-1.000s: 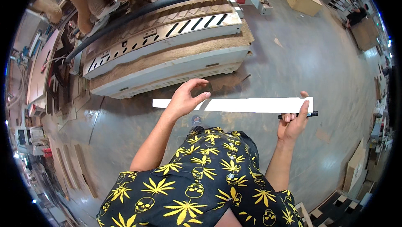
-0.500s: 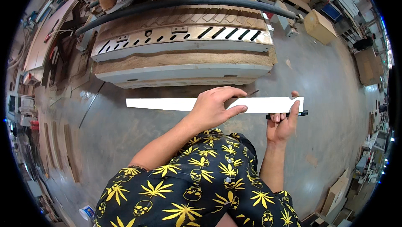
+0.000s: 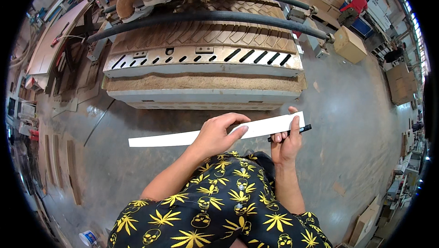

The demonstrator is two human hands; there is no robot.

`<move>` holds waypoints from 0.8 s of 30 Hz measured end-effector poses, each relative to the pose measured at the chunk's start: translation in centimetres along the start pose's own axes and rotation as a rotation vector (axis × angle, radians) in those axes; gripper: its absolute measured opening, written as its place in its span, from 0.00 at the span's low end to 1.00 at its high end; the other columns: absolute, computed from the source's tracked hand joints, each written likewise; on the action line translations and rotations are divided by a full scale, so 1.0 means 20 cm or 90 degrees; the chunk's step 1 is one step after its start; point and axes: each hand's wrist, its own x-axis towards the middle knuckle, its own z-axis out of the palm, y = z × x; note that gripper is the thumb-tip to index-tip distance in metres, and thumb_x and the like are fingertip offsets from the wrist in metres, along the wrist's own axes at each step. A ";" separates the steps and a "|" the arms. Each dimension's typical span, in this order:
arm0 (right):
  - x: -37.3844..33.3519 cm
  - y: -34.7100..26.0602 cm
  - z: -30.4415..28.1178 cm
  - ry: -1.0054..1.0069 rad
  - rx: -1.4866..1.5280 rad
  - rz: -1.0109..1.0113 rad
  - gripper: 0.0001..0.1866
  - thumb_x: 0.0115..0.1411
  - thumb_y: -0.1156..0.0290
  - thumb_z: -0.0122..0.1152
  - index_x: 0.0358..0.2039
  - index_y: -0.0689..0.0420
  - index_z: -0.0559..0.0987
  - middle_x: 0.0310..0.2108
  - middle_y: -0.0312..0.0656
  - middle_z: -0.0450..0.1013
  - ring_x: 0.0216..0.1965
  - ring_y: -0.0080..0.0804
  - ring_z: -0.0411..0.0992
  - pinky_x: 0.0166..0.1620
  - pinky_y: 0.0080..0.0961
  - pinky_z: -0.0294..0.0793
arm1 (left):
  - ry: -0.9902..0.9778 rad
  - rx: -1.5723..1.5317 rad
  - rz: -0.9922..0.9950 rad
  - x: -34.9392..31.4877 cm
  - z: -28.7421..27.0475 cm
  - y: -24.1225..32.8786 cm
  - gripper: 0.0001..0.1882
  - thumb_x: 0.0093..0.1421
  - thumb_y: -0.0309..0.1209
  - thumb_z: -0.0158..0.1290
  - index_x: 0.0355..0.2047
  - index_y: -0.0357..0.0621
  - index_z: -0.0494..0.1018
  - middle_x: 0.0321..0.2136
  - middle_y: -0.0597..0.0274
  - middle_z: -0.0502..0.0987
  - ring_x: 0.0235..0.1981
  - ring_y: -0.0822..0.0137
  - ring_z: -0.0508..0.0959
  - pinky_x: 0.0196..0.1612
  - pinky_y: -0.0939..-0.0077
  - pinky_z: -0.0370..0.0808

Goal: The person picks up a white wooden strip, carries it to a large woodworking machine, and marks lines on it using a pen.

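- The white strip (image 3: 183,137) is held level in front of the person's body, above the concrete floor (image 3: 347,111) and just short of the big machine (image 3: 201,65); its left end hangs free.
- The left hand (image 3: 217,134) lies over the strip near its middle, fingers (image 3: 238,131) curled round it with the tips spread along its face.
- The right hand (image 3: 286,145) pinches the right end, thumb behind and fingers in front, and the same fingers also trap a black marker (image 3: 292,131) against it.
- To handle it well, I would keep the two hands well apart so the long thin piece does not sag or twist.
- The free left end is the risk: it could swing into the machine, so turn it slowly.
- The marker looks lightly held; a firmer pinch, or freeing that hand first, would stop it slipping.
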 end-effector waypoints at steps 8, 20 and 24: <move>0.18 -0.06 -0.11 0.035 -0.003 0.010 0.25 0.76 0.51 0.50 0.62 0.56 0.71 0.21 0.25 0.56 0.21 0.13 0.57 0.24 0.15 0.61 | 0.012 0.219 0.075 0.03 -0.03 -0.08 0.26 0.55 0.42 0.69 0.53 0.50 0.79 0.39 0.57 0.81 0.41 0.52 0.81 0.45 0.64 0.78; 0.73 0.01 -0.32 -0.034 -0.128 0.231 0.30 0.77 0.46 0.42 0.42 0.62 0.80 0.30 0.33 0.68 0.33 0.23 0.66 0.37 0.23 0.69 | 0.085 0.110 -0.192 0.51 0.14 -0.09 0.16 0.58 0.30 0.67 0.46 0.42 0.80 0.32 0.57 0.84 0.35 0.67 0.84 0.41 0.72 0.79; 0.88 -0.01 -0.32 -0.144 -0.393 0.320 0.31 0.76 0.45 0.44 0.38 0.62 0.83 0.37 0.36 0.77 0.33 0.20 0.67 0.37 0.20 0.67 | 0.025 0.060 -0.239 0.73 0.26 0.05 0.14 0.60 0.34 0.67 0.44 0.43 0.81 0.31 0.58 0.85 0.34 0.71 0.83 0.38 0.73 0.79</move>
